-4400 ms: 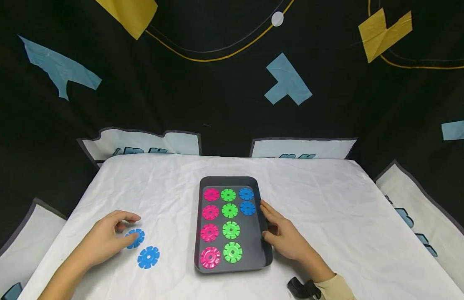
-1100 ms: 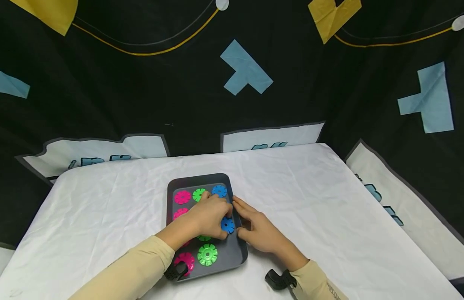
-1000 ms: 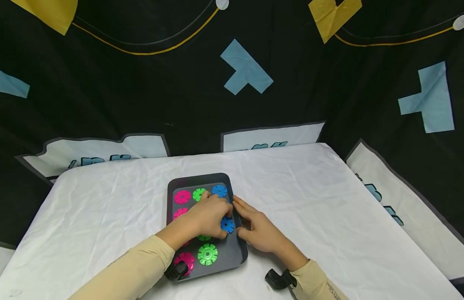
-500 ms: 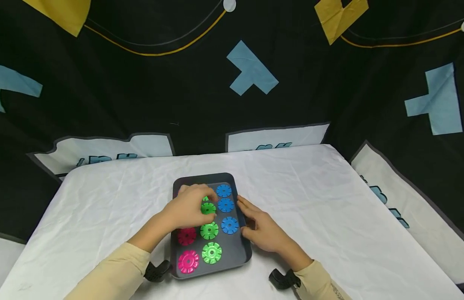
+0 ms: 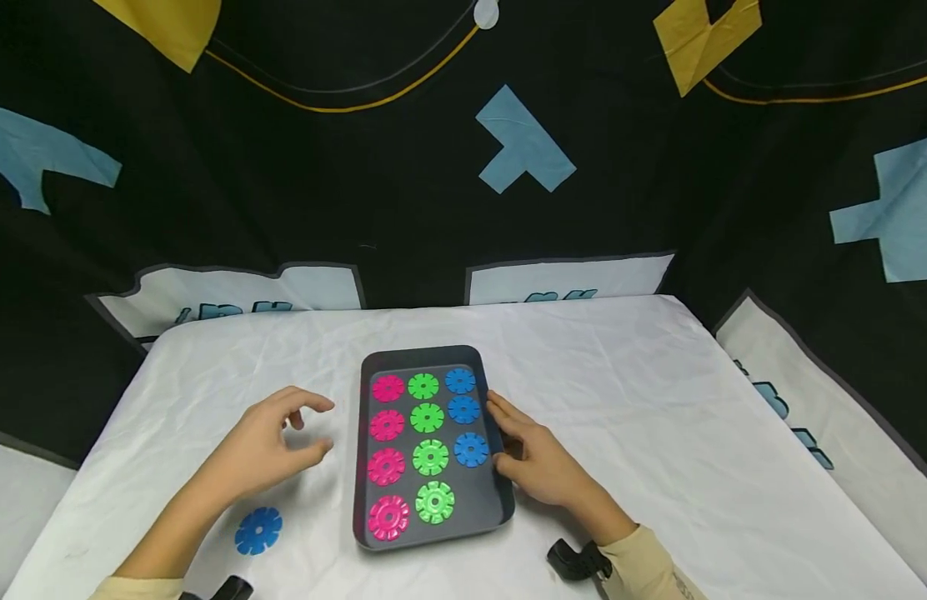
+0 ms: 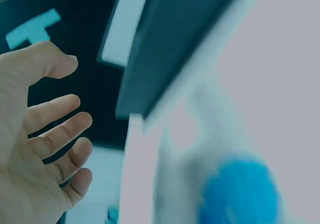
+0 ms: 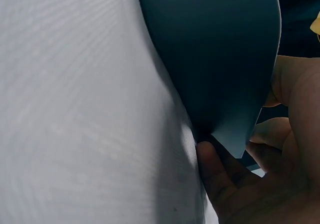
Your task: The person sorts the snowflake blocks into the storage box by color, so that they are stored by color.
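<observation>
My left hand [image 5: 272,442] hangs with parted, slightly bent fingers over the cloth, left of a dark grey tray [image 5: 433,540], holding nothing. Below it on the cloth lies a blue notched plastic disc [image 5: 258,531], blurred in the left wrist view. The fingertips and thumb of my right hand [image 5: 542,462] rest against the outside of the tray's right wall [image 7: 215,49]. Inside the tray, notched discs lie flat in columns: several pink discs [image 5: 386,467] at left, several green discs [image 5: 430,457] in the middle, three blue discs [image 5: 471,450] at right.
A white cloth [image 5: 621,400] covers the table. At the tray's bottom right, beneath the blue column, its bare floor [image 5: 478,500] shows. A black curtain [image 5: 403,192] with taped shapes hangs behind the table. Black wrist straps sit at both wrists.
A blue disc from the cloth now lies third in the tray's right column. My left hand has drawn back leftward from the tray, empty. The right hand has stayed at the tray's side.
</observation>
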{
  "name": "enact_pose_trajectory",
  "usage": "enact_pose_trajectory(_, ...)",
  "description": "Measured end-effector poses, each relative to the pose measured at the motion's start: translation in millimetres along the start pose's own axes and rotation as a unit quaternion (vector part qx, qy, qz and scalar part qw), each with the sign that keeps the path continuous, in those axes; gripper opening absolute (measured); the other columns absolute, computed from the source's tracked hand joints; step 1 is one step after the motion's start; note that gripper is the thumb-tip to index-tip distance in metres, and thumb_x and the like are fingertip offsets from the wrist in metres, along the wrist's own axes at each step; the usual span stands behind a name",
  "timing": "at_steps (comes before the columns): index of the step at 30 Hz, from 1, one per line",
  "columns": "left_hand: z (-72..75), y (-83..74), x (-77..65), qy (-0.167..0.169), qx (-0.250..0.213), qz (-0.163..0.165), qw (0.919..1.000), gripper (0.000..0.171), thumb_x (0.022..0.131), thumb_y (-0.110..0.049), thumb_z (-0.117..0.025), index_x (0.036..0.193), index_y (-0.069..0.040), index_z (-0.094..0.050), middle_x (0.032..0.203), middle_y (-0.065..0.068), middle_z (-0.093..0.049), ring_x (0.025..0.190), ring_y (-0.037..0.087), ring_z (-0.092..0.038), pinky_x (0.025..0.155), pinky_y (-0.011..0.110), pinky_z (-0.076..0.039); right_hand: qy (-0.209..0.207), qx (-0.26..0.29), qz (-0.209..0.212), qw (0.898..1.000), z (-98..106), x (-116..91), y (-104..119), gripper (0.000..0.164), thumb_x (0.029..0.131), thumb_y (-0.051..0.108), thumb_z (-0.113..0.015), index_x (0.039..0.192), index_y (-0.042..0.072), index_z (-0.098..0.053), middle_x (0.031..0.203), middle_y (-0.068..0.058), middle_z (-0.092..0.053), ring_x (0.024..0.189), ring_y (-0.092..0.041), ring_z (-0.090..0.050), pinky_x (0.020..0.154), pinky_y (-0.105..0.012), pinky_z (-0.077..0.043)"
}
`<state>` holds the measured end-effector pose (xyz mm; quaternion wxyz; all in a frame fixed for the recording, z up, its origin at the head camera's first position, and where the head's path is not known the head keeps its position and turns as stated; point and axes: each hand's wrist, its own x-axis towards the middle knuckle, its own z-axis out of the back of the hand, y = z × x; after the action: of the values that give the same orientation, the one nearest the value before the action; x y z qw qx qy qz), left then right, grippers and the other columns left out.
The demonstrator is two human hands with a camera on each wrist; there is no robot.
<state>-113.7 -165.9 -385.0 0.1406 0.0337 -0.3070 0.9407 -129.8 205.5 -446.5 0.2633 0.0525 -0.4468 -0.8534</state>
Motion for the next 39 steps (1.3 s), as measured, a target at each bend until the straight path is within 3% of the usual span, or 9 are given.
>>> enact_pose_trajectory(7, 5.2, 31.8, -42.9, 0.002, 0.029, 0.045, 0.9986, 0.045, 0.076, -0.032, -0.083, 0.115, -0.018, -0.067, 0.093, -0.003, -0.056, 0.086, 0.018, -0.049, 0.064, 0.028, -0.042, -0.003, 0.005, 0.0, 1.0, 3, -4, -3, 0.072, 0.087, 0.004, -0.059, 0.152, 0.001, -0.027, 0.162, 0.0, -0.016, 0.141, -0.011, -0.028, 0.097, -0.029, -0.048)
enact_pose_trajectory(12, -1.6, 49.0, -70.2, 0.003, 0.04, 0.038, 0.9985, 0.048, 0.069, -0.037, -0.088, 0.11, -0.021, -0.068, 0.099, -0.011, -0.058, 0.084, 0.011, -0.048, 0.068, 0.026, -0.045, -0.004, 0.014, -0.003, 1.0, 4, -5, -4, 0.072, 0.087, 0.003, -0.059, 0.152, 0.001, -0.027, 0.162, -0.001, -0.016, 0.141, -0.011, -0.028, 0.096, -0.027, -0.048)
enact_pose_trajectory(17, -8.8, 56.1, -87.2, 0.017, 0.078, 0.049, 0.9956, 0.055, 0.059, -0.043, -0.091, 0.104, -0.022, -0.068, 0.099, -0.012, -0.056, 0.089, 0.014, -0.052, 0.075, 0.042, -0.039, -0.002, 0.02, -0.005, 1.0, 4, -5, -4, 0.072, 0.087, 0.004, -0.059, 0.152, 0.002, -0.028, 0.162, 0.0, -0.015, 0.14, -0.013, -0.03, 0.095, -0.026, -0.049)
enact_pose_trajectory(21, -10.5, 56.2, -91.9, 0.022, 0.109, 0.059, 0.992, 0.058, 0.054, -0.046, -0.091, 0.101, -0.022, -0.067, 0.094, -0.011, -0.053, 0.094, 0.019, -0.053, 0.075, 0.052, -0.034, -0.002, 0.022, -0.005, 1.0, 5, -5, -3, 0.072, 0.087, 0.003, -0.06, 0.152, 0.002, -0.028, 0.162, 0.003, -0.016, 0.14, -0.011, -0.029, 0.094, -0.026, -0.049)
enact_pose_trajectory(29, -12.3, 49.9, -92.6, 0.017, 0.122, 0.051, 0.9911, 0.05, 0.055, -0.041, -0.091, 0.092, -0.024, -0.063, 0.085, -0.014, -0.049, 0.087, 0.013, -0.048, 0.074, 0.046, -0.031, 0.0, 0.024, 0.0, 1.0, 3, -3, -3, 0.071, 0.087, 0.002, -0.059, 0.152, 0.001, -0.028, 0.162, 0.002, -0.016, 0.139, -0.014, -0.032, 0.094, -0.026, -0.049)
enact_pose_trajectory(35, -12.7, 43.4, -90.4, 0.023, 0.145, 0.05, 0.9878, 0.048, 0.053, -0.036, -0.089, 0.089, -0.02, -0.062, 0.082, -0.013, -0.05, 0.084, 0.014, -0.046, 0.083, 0.054, -0.027, 0.002, 0.024, -0.001, 1.0, 2, -2, -1, 0.072, 0.087, 0.002, -0.06, 0.151, 0.0, -0.029, 0.162, -0.001, -0.016, 0.14, -0.014, -0.03, 0.095, -0.026, -0.049)
enact_pose_trajectory(39, -13.5, 38.5, -89.1, 0.015, 0.172, 0.048, 0.9838, 0.045, 0.053, -0.036, -0.086, 0.087, -0.021, -0.061, 0.077, -0.014, -0.049, 0.082, 0.012, -0.046, 0.086, 0.052, -0.027, 0.004, 0.026, 0.001, 1.0, 1, -1, 1, 0.071, 0.087, 0.001, -0.06, 0.151, 0.0, -0.028, 0.162, -0.002, -0.016, 0.141, -0.013, -0.028, 0.095, -0.026, -0.049)
